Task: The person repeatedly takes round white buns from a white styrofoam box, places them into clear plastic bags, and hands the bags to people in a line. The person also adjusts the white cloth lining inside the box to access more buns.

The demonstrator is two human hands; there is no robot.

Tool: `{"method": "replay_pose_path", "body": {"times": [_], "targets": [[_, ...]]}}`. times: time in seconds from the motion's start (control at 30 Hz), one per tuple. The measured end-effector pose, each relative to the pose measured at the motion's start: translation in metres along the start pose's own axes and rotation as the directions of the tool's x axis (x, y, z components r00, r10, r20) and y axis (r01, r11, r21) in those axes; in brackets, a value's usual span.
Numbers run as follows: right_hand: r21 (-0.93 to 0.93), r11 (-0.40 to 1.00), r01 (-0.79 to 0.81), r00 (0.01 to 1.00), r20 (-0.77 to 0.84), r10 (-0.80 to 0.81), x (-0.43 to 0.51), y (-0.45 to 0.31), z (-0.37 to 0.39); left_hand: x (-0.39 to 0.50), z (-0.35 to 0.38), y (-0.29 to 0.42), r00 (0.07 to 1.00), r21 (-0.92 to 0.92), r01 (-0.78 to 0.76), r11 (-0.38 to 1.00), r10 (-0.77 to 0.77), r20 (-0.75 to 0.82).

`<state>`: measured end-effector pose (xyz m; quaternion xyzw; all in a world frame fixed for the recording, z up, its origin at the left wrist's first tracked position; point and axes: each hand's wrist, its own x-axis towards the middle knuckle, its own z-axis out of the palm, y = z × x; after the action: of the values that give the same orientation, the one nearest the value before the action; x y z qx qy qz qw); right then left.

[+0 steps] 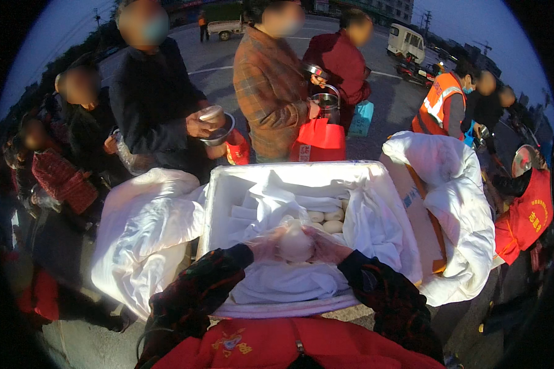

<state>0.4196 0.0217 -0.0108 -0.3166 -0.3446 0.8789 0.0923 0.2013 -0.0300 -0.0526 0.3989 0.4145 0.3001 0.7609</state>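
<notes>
Between my two hands, above a white foam box (219,184), is a rounded white bun (295,244), apparently in a clear plastic bag. My left hand (264,244) holds it from the left and my right hand (328,243) from the right; both seem to wear thin clear plastic gloves. Just beyond my right hand, several white buns (333,226) lie in the box. White cloth (286,281) lines the box and partly covers the buns, so how many lie beneath is hidden.
A white quilt (147,230) lies left of the box; another (461,221) drapes over a box at the right. Across stand people, one with a metal bowl (219,133), another with a metal pot (328,104) and a red bag (321,143). A person in a red vest (528,217) is at right.
</notes>
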Motion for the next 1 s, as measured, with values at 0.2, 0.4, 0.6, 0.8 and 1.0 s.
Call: {"method": "replay_pose_path", "body": {"times": [0.2, 0.4, 0.6, 0.8, 1.0], "targets": [[-0.034, 0.999, -0.003, 0.999, 0.047, 0.005, -0.008, -0.004, 0.009, 0.004, -0.012, -0.007, 0.948, 0.685, -0.305, 0.662, 0.278, 0.154], [-0.102, 0.995, -0.005, 0.998, 0.062, 0.011, -0.006, -0.005, 0.004, 0.007, -0.015, -0.019, 0.973, 0.439, -0.207, 0.874, 0.230, 0.002], [-0.021, 1.000, -0.018, 1.000, 0.023, 0.018, -0.001, 0.000, -0.003, 0.016, -0.014, -0.017, 0.997, -0.067, 0.072, 0.995, -0.074, -0.032], [-0.012, 1.000, -0.003, 0.998, 0.056, 0.003, -0.002, 0.001, -0.004, 0.013, -0.006, -0.015, 0.994, -0.163, 0.097, 0.982, -0.104, -0.035], [-0.040, 0.999, -0.015, 1.000, -0.003, 0.015, -0.005, -0.002, 0.001, 0.011, -0.002, -0.013, 0.986, -0.162, 0.129, 0.978, -0.144, -0.084]]}}
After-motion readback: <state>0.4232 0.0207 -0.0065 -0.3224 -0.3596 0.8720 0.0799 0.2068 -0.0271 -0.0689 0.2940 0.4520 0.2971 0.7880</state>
